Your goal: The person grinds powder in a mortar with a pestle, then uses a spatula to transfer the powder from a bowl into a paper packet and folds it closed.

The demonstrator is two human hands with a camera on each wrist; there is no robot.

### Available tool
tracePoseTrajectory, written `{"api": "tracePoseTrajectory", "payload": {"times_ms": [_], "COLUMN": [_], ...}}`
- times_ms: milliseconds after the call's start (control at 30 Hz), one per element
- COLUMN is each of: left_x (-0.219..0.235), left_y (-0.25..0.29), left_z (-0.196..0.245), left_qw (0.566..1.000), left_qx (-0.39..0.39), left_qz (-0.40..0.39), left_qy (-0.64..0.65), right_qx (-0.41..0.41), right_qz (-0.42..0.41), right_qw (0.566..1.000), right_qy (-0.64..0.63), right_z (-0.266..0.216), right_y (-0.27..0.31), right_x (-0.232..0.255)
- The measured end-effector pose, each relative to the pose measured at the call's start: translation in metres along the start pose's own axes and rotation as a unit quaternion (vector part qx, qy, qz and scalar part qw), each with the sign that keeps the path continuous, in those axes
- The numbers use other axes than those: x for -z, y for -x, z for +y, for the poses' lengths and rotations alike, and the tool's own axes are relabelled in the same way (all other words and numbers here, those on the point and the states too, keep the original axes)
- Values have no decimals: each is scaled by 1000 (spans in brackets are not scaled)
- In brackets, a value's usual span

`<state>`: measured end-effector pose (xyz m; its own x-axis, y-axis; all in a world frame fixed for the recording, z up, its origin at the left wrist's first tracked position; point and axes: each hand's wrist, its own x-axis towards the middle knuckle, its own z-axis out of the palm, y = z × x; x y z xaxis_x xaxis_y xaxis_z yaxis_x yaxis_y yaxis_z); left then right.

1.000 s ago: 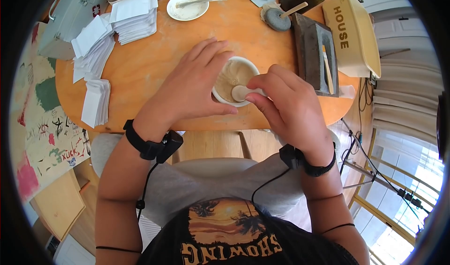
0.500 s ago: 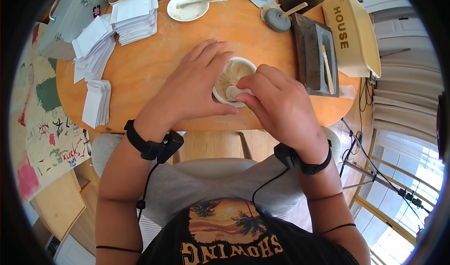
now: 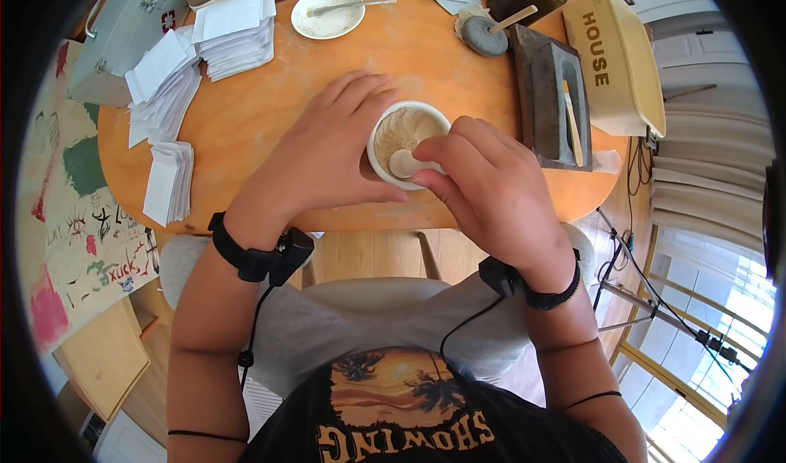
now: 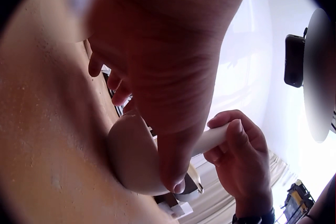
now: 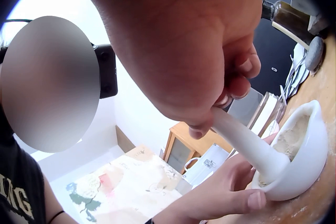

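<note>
A white mortar (image 3: 416,103) with a pouring lip stands near the table's front edge, holding pale beige powder (image 3: 399,129). My left hand (image 3: 327,152) holds it from the left, thumb at the near side and fingers round the far side. Between thumb and curled fingers, my right hand (image 3: 495,189) grips a white pestle (image 5: 247,141). The pestle slants down into the bowl, and its rounded head (image 3: 403,164) presses in the powder by the near wall. In the left wrist view, the mortar's outer wall (image 4: 134,158) shows below the left thumb.
Stacks of white paper packets (image 3: 237,33) lie at the left, beside a metal case (image 3: 127,41). A small dish (image 3: 327,25) with a utensil sits at the back. To the right are a grey stone disc with a stick (image 3: 485,36), a dark rectangular tray (image 3: 532,94) and a yellow box (image 3: 622,70).
My right hand has moved left with the pestle, whose head shifts left within the mortar. The mortar and my left hand have slid slightly left in the last half second.
</note>
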<state>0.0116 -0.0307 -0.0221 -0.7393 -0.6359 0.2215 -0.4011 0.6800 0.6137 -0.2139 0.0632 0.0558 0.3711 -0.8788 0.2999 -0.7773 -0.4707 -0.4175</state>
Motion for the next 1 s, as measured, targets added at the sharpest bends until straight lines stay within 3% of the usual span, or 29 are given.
{"api": "tracePoseTrajectory", "payload": {"times_ms": [367, 1000], "left_x": [4, 3], "left_y": [1, 2], "left_z": [0, 1], "left_qw": [999, 999], "left_qx": [27, 31], "left_qz": [-35, -24], "left_qy": [-20, -24], "right_qx": [0, 4], "right_qz": [7, 30], "right_qw": [1000, 1000], "right_qy": [9, 9], "right_z": [4, 4], "right_y": [-1, -6], "right_x": [-10, -16]}}
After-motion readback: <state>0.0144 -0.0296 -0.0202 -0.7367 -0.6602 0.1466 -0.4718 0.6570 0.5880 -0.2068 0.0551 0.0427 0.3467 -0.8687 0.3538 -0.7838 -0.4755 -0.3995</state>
